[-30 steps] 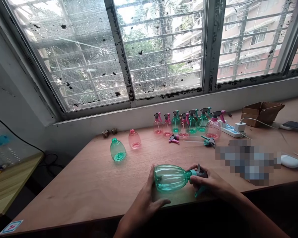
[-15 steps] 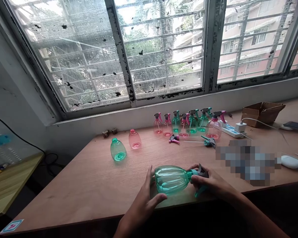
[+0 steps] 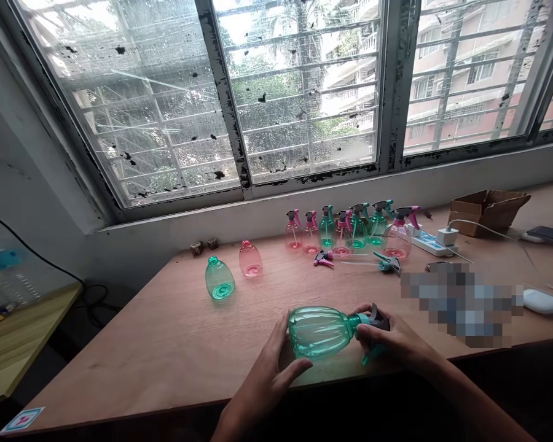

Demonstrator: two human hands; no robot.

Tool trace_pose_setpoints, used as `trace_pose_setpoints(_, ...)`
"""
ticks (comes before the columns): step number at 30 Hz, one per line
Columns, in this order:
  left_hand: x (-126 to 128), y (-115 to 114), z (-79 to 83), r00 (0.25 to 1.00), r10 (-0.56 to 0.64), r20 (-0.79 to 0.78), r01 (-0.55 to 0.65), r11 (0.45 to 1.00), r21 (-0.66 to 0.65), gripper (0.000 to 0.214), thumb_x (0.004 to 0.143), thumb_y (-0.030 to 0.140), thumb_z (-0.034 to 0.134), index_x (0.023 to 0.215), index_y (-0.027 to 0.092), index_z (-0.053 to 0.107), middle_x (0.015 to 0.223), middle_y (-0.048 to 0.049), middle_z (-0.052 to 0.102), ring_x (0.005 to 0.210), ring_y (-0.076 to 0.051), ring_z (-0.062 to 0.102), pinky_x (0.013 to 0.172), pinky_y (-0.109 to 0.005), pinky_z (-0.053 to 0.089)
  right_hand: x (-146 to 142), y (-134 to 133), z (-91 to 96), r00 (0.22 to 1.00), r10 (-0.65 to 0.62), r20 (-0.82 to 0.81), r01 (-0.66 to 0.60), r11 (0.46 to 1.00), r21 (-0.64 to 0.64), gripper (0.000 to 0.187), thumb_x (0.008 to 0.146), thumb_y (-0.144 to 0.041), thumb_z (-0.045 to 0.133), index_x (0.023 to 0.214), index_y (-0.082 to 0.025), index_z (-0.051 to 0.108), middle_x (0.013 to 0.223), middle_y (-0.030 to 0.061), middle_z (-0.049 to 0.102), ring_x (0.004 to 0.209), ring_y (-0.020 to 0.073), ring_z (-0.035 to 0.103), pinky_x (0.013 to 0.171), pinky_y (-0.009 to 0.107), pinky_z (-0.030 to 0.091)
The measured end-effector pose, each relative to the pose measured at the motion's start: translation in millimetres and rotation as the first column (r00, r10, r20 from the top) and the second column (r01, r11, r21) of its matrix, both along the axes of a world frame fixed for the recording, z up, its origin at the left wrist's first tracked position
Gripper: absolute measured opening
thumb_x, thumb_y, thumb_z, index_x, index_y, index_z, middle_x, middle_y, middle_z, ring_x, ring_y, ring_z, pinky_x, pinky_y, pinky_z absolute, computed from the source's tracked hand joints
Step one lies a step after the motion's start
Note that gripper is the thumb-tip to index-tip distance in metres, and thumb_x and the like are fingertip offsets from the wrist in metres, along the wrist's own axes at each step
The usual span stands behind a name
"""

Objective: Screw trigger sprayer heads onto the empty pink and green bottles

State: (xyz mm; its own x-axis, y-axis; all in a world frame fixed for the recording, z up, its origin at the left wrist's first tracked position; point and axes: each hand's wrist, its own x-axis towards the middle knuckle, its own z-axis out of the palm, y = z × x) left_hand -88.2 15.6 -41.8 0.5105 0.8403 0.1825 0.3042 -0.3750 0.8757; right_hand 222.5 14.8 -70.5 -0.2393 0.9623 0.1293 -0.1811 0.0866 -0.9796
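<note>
A ribbed green spray bottle [image 3: 320,331] lies sideways between my hands over the table's front edge, its base to the left. My left hand [image 3: 271,367] cups the base end, fingers behind it and thumb below. Closed round the dark grey and teal spray head [image 3: 378,320] at the neck is my right hand [image 3: 403,344], with the teal trigger pointing down. Farther back stand a green bottle [image 3: 220,279] and a pink bottle [image 3: 250,259], both without spray heads. A loose pink spray head [image 3: 323,258] and a loose teal one [image 3: 389,264] lie on the table.
Several pink and green spray bottles, one a pink bottle [image 3: 396,238], stand by the window wall. Right of them are a power strip [image 3: 431,241], a cardboard box [image 3: 470,215] and a white mouse [image 3: 542,301]. A blurred patch [image 3: 461,307] hides part of the table.
The green spray bottle and both hands have shifted very slightly to the right. The bottle has turned a little about its length. The hold on it looks the same.
</note>
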Motion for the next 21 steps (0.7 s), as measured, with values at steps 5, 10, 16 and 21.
trace_pose_setpoints(5, 4.1, -1.2, 2.3, 1.0, 0.002, -0.025, -0.001, 0.999, 0.039, 0.094, 0.098, 0.035, 0.069, 0.167, 0.036, 0.006, 0.172, -0.0059, 0.033, 0.156, -0.032, 0.035, 0.128, -0.053, 0.024, -0.2, -0.8, 0.3, 1.0, -0.015, 0.003, 0.015, 1.0, 0.003, 0.05, 0.085, -0.048, 0.083, 0.114, -0.015, 0.059, 0.066, -0.0011, 0.071, 0.061, 0.0176, 0.065, 0.059, 0.033, 0.06)
trace_pose_setpoints(10, 3.0, 1.3, 1.6, 0.998, -0.013, -0.057, 0.017, 0.998, 0.055, 0.09, 0.097, 0.04, 0.07, 0.168, 0.029, 0.015, 0.172, -0.0096, 0.033, 0.158, -0.034, 0.029, 0.129, -0.053, 0.022, -0.6, -1.5, 3.4, 1.0, -0.02, 0.011, 0.02, 1.0, 0.0, 0.051, 0.084, -0.049, 0.084, 0.113, -0.015, 0.06, 0.065, -0.0007, 0.071, 0.061, 0.0184, 0.065, 0.059, 0.034, 0.061)
trace_pose_setpoints(16, 2.1, 1.9, -0.9, 0.998, -0.004, -0.069, 0.008, 0.998, 0.059, 0.098, 0.094, 0.028, 0.071, 0.167, 0.036, 0.006, 0.172, -0.0052, 0.032, 0.156, -0.031, 0.034, 0.129, -0.051, 0.025, -0.2, -1.4, 2.3, 0.999, -0.038, 0.006, 0.038, 0.999, -0.006, 0.049, 0.085, -0.049, 0.084, 0.112, -0.015, 0.061, 0.065, -0.0006, 0.072, 0.061, 0.0172, 0.066, 0.059, 0.029, 0.057)
trace_pose_setpoints(21, 2.9, 0.3, 3.0, 0.997, -0.001, -0.073, 0.004, 0.999, 0.041, 0.099, 0.093, 0.034, 0.073, 0.168, 0.03, 0.008, 0.171, -0.0087, 0.033, 0.159, -0.033, 0.027, 0.13, -0.054, 0.021, -0.4, -2.0, 2.2, 0.999, -0.039, 0.006, 0.039, 0.999, -0.008, 0.05, 0.084, -0.049, 0.084, 0.112, -0.015, 0.061, 0.064, -0.001, 0.071, 0.06, 0.0175, 0.066, 0.059, 0.03, 0.057)
